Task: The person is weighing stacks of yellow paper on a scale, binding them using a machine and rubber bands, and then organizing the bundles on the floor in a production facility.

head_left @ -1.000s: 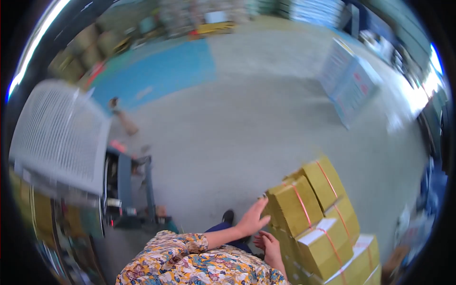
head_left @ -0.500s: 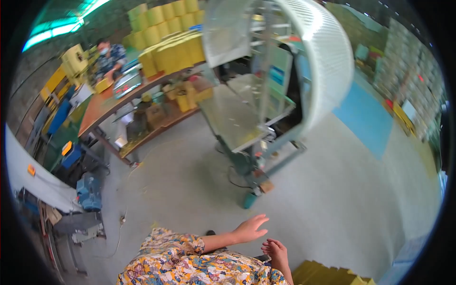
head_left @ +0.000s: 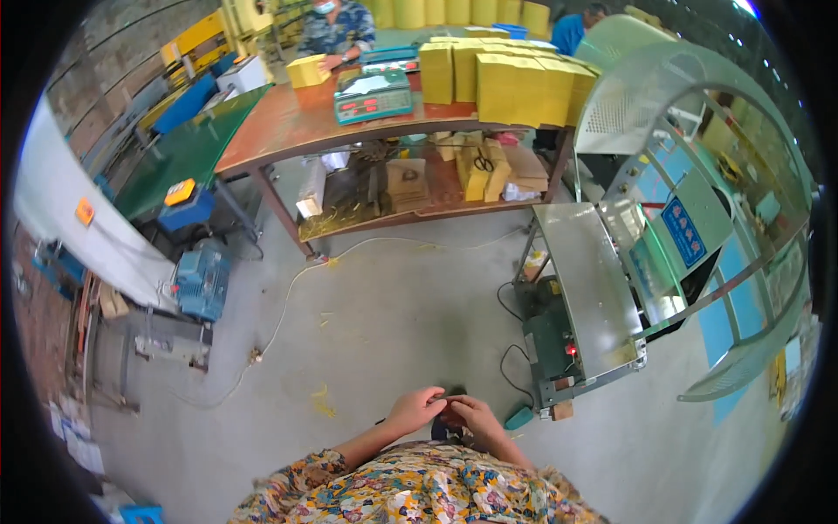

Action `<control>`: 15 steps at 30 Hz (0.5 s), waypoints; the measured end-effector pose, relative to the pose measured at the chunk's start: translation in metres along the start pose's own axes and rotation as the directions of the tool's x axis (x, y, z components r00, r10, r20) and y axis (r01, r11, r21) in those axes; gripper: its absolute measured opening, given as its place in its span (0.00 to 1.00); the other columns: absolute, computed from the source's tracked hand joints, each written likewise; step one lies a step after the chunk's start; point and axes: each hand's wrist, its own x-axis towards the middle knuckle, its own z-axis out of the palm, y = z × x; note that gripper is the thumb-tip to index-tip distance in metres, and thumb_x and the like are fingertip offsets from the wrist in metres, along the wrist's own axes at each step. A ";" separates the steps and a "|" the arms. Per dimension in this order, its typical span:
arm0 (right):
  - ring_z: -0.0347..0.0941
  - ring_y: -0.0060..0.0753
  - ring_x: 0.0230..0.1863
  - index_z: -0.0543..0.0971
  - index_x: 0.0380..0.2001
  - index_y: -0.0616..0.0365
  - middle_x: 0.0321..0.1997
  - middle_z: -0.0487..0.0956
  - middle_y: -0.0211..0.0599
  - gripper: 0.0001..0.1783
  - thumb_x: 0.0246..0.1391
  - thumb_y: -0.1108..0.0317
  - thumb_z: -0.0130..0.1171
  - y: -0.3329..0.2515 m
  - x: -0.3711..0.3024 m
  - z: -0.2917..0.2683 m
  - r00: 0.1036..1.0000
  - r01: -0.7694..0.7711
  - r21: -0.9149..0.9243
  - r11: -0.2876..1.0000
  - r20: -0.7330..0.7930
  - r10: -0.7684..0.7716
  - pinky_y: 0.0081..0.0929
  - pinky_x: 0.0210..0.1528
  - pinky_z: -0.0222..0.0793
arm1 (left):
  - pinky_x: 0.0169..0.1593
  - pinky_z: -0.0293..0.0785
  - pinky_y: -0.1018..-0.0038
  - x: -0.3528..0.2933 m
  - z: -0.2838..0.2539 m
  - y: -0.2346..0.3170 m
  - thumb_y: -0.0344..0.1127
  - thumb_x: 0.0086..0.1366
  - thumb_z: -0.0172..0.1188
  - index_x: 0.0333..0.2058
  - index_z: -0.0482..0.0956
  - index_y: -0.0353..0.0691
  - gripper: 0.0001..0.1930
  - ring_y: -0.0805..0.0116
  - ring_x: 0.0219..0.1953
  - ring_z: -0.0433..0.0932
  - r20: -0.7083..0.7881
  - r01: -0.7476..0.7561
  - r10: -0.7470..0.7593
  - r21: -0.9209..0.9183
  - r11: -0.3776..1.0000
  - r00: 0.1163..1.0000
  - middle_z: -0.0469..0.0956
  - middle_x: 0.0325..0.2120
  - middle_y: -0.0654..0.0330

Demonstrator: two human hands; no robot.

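In front of my waist, my left hand (head_left: 414, 410) and my right hand (head_left: 477, 414) meet at the fingertips with curled fingers. Whether anything small lies in them cannot be made out. Dark shapes of my feet show on the floor beneath them. Close to my right hand stands a machine with a flat metal table (head_left: 589, 288) and a large curved perforated guard (head_left: 751, 384). A green scoop-like piece (head_left: 519, 418) lies at its foot.
Ahead is a red-topped workbench (head_left: 305, 140) bearing stacks of yellow paper (head_left: 515, 87) and a green digital scale (head_left: 373, 96). A masked co-worker (head_left: 336, 31) stands behind it; another person (head_left: 572, 33) bends at back right. A white cable (head_left: 284, 319) crosses the floor near a blue motor (head_left: 203, 281).
My view has turned right-to-left of the machine, which now sits at the right. The workbench appears nearer. My hands, apart and open before, have come together.
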 end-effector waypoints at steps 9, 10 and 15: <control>0.78 0.29 0.39 0.76 0.49 0.65 0.42 0.81 0.38 0.18 0.64 0.63 0.50 -0.141 0.210 -0.011 0.996 -0.042 -0.190 0.981 0.065 0.055 0.26 0.42 0.74 | 0.46 0.77 0.67 0.169 -0.134 0.002 0.47 0.64 0.58 0.52 0.75 0.36 0.24 0.60 0.43 0.82 -0.124 0.040 -0.044 -0.036 0.999 0.991 0.81 0.44 0.48; 0.78 0.29 0.39 0.77 0.49 0.65 0.42 0.81 0.38 0.18 0.64 0.63 0.50 -0.170 0.233 -0.012 0.995 -0.011 -0.207 0.978 0.095 0.032 0.26 0.42 0.74 | 0.46 0.77 0.67 0.188 -0.152 0.009 0.47 0.64 0.58 0.52 0.75 0.36 0.24 0.60 0.43 0.82 -0.142 0.047 -0.055 -0.053 0.997 0.988 0.81 0.44 0.48; 0.78 0.30 0.42 0.75 0.52 0.67 0.43 0.81 0.40 0.20 0.64 0.64 0.49 -0.293 0.323 0.018 0.980 0.108 -0.287 0.952 0.191 -0.054 0.25 0.44 0.73 | 0.48 0.76 0.66 0.271 -0.249 0.008 0.46 0.64 0.58 0.51 0.77 0.37 0.22 0.57 0.43 0.82 -0.395 0.029 -0.067 -0.100 0.995 0.916 0.81 0.43 0.48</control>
